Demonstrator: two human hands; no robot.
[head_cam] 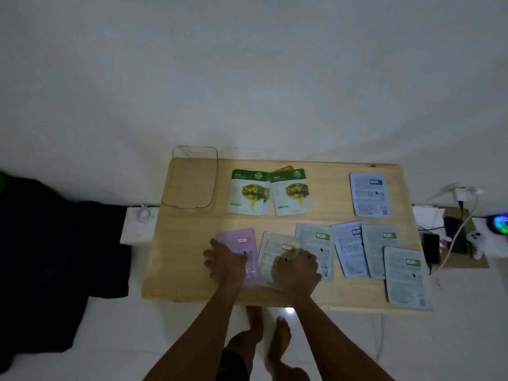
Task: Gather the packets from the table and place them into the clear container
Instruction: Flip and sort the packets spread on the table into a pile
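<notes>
Several flat packets lie spread on a light wooden table (189,259). My left hand (225,261) rests flat on a pink packet (242,240) near the front, fingers spread. My right hand (298,268) presses on a pale packet with a yellow label (277,248) beside it; whether it grips the packet I cannot tell. Two green olive packets (248,192) (291,192) lie at the back centre. Grey and blue packets (316,240) (349,248) (380,251) (406,279) fan out to the right, one more (369,195) at the back right. The clear container (192,178) stands empty at the back left corner.
A white wall rises behind the table. Right of the table are a dark phone (431,248), a charger with white cables (464,199) and a small white figure (475,240). A dark cloth (55,257) lies on the left. My bare feet (269,339) stand below the table edge.
</notes>
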